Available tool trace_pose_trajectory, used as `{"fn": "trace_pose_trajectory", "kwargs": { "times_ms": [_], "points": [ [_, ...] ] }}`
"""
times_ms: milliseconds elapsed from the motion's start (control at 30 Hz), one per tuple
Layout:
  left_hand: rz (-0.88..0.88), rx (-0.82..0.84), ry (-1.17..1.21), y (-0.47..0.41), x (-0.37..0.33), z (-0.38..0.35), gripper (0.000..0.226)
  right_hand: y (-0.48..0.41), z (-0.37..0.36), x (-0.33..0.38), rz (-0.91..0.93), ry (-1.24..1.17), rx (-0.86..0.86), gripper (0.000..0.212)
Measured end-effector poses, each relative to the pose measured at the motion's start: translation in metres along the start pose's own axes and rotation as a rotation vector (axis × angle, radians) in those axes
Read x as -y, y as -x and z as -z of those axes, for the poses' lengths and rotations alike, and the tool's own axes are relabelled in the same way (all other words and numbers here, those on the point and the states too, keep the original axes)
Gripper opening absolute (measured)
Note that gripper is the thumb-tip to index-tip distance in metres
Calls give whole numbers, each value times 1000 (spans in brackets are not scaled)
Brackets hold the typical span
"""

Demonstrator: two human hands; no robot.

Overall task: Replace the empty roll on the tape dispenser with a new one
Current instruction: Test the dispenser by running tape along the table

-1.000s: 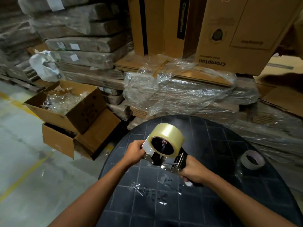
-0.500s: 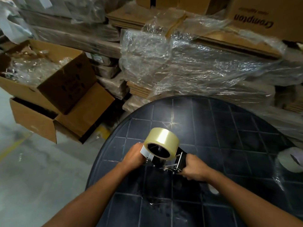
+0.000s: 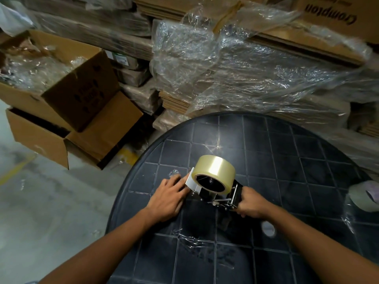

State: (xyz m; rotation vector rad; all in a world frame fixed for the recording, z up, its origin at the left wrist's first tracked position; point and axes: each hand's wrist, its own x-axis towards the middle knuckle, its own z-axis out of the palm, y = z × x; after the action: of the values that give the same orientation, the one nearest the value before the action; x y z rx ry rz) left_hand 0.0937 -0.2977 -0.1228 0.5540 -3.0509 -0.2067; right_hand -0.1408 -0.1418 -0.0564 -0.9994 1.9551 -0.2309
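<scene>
A full roll of clear tape (image 3: 215, 169) sits on the hub of a black tape dispenser (image 3: 223, 196) that rests on the dark round table (image 3: 287, 152). My right hand (image 3: 251, 202) is closed around the dispenser's handle end. My left hand (image 3: 169, 194) lies beside the dispenser's left end, fingers spread flat on the table and touching the white plate (image 3: 190, 182) by the roll. An empty tape core (image 3: 364, 195) lies at the table's right edge, wrapped in clear film.
Open cardboard boxes (image 3: 61, 95) stuffed with plastic stand on the floor to the left. Stacks of flat cartons under clear wrap (image 3: 246, 68) rise just behind the table. Scraps of tape (image 3: 196, 240) stick to the tabletop near me.
The view has tilted down and closer. My left hand has let go of the dispenser's front and now lies flat with fingers spread. The dispenser has come down onto the table.
</scene>
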Motion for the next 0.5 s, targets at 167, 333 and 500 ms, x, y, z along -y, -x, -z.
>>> {"fn": "trace_pose_trajectory", "kwargs": {
  "times_ms": [167, 333, 500],
  "points": [
    [-105, 73, -67, 0, 1, 0, 48, 2, 4, -6, -10, -8, -11, 13],
    [-152, 120, -44, -5, 1, -1, 42, 14, 11, 5, 35, -33, 21, 20],
    [-126, 104, -30, -10, -4, -1, 40, 10, 12, 2, 74, 57, 12, 5]
  ]
}}
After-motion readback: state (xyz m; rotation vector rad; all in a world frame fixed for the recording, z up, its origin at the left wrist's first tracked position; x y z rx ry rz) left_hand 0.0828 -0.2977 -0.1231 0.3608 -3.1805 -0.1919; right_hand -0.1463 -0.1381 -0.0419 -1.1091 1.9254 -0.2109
